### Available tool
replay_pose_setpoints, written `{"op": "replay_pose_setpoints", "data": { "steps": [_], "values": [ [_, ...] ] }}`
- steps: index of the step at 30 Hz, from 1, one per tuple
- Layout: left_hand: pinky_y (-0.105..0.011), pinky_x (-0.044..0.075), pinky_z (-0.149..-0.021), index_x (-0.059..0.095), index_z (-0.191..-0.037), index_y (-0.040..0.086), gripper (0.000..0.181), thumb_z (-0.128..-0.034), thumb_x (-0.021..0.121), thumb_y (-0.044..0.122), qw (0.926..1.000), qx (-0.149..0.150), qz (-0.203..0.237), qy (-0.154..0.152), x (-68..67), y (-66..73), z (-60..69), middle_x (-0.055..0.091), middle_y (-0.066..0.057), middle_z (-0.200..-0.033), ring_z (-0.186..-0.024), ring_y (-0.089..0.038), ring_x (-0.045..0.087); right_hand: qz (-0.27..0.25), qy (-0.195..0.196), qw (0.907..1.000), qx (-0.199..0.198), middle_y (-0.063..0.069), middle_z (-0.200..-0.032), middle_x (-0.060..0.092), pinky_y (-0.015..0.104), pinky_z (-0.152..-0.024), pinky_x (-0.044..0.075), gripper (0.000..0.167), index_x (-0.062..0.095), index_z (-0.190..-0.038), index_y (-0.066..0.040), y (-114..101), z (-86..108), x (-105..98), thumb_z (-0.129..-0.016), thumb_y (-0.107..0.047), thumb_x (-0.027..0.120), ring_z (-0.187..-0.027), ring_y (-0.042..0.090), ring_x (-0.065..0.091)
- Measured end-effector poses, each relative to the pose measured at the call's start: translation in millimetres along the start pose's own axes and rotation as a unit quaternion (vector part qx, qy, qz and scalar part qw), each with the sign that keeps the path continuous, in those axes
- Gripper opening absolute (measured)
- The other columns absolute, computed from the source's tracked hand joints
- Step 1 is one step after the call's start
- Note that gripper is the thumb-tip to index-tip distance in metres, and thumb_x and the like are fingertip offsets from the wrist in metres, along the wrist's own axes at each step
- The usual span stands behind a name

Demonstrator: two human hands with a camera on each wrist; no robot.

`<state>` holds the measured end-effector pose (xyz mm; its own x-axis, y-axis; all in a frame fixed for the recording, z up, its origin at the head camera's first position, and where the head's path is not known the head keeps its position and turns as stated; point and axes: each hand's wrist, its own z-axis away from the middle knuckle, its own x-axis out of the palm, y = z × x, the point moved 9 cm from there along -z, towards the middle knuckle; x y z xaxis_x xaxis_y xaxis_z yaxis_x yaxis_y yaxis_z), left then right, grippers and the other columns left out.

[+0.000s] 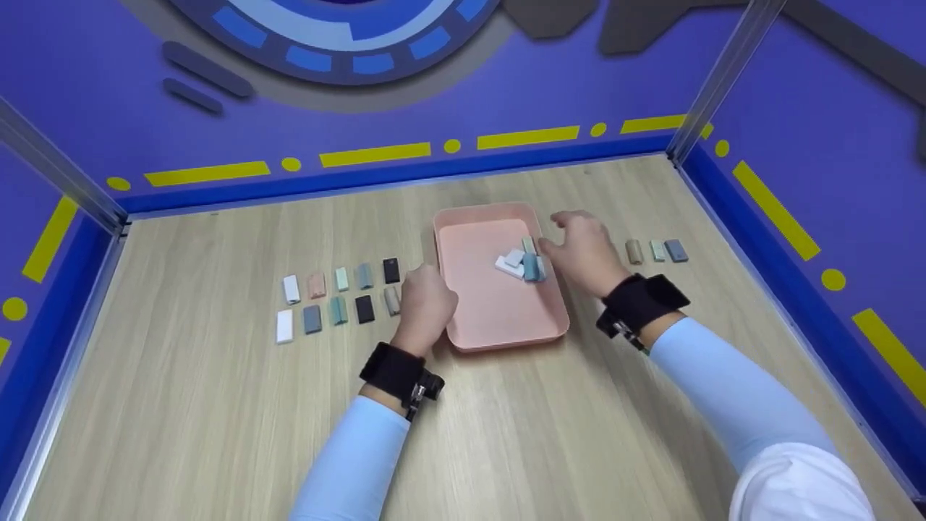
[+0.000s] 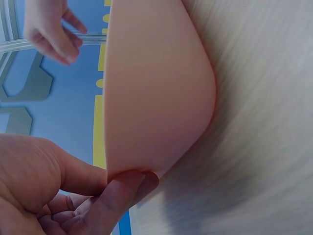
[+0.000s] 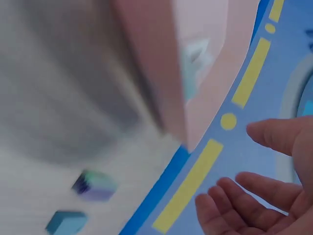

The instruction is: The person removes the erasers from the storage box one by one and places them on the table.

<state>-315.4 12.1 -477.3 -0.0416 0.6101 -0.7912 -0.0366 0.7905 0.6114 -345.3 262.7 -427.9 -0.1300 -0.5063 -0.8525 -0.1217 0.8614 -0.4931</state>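
Note:
A pink rectangular tray (image 1: 499, 315) lies on the table between both hands. At its left side, my left hand (image 1: 428, 307) pinches the wall; the left wrist view shows the thumb and fingers (image 2: 115, 200) gripping the tray's edge. On the other side, my right hand (image 1: 584, 253) is held beside the right wall, its fingers spread and loosely bent with nothing in them. Inside the tray, near its right wall, sit several small blocks in a pile, among them a white block (image 1: 508, 268), a teal block (image 1: 530, 268) and a pale green one (image 1: 527, 244).
Left of the tray, several small blocks stand in two rows, including a white block (image 1: 284, 326) and a black block (image 1: 364, 309). To the right are a tan block (image 1: 634, 252), a mint block (image 1: 657, 250) and a blue-grey block (image 1: 676, 250). Blue-purple walls (image 1: 391, 130) enclose the table.

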Motion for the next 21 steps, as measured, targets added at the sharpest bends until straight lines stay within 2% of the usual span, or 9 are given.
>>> {"op": "replay_pose_setpoints", "data": {
  "steps": [3, 7, 12, 21],
  "values": [
    [-0.029, 0.038, -0.045, 0.061, -0.069, 0.008, 0.012, -0.0733, 0.054, -0.001, 1.0000, 0.001, 0.005, -0.002, 0.6, 0.0, -0.1, 0.060, -0.004, -0.066, -0.058, -0.016, 0.053, 0.020, -0.038, 0.9990, -0.014, 0.016, -0.105, 0.063, 0.039, -0.077, 0.050, 0.049, 0.059, -0.119, 0.000, -18, 2.4, 18, -0.079, -0.025, 0.070, -0.087, 0.025, 0.059],
    [-0.028, 0.037, -0.045, 0.061, -0.070, 0.007, 0.012, -0.0729, 0.054, -0.002, 1.0000, -0.001, 0.007, -0.005, 1.9, -0.2, 0.5, 0.060, -0.004, -0.066, -0.057, -0.016, 0.051, 0.078, -0.073, 0.9935, -0.038, 0.014, -0.093, 0.063, 0.039, -0.072, 0.049, 0.041, 0.062, -0.108, 0.000, -30, 6.8, 40, -0.073, -0.018, 0.073, -0.080, 0.025, 0.058],
    [-0.029, 0.038, -0.046, 0.063, -0.074, 0.006, 0.010, -0.0730, 0.055, -0.001, 1.0000, -0.004, 0.001, -0.004, 1.5, -0.4, 0.8, 0.062, -0.006, -0.069, -0.060, -0.016, 0.053, 0.120, -0.086, 0.9873, -0.060, 0.012, -0.083, 0.060, 0.040, -0.069, 0.047, 0.025, 0.063, -0.091, -0.001, -36, 8.9, 56, -0.071, -0.012, 0.071, -0.077, 0.026, 0.058],
    [-0.029, 0.040, -0.047, 0.062, -0.074, 0.006, 0.008, -0.0742, 0.056, 0.001, 1.0000, -0.008, -0.004, 0.000, 0.1, -0.4, -0.2, 0.063, -0.007, -0.070, -0.061, -0.016, 0.057, 0.182, -0.079, 0.9787, -0.053, 0.015, -0.081, 0.059, 0.041, -0.065, 0.048, 0.018, 0.061, -0.085, 0.002, -37, 6.8, 65, -0.074, -0.013, 0.063, -0.075, 0.029, 0.057]
  ]
}}
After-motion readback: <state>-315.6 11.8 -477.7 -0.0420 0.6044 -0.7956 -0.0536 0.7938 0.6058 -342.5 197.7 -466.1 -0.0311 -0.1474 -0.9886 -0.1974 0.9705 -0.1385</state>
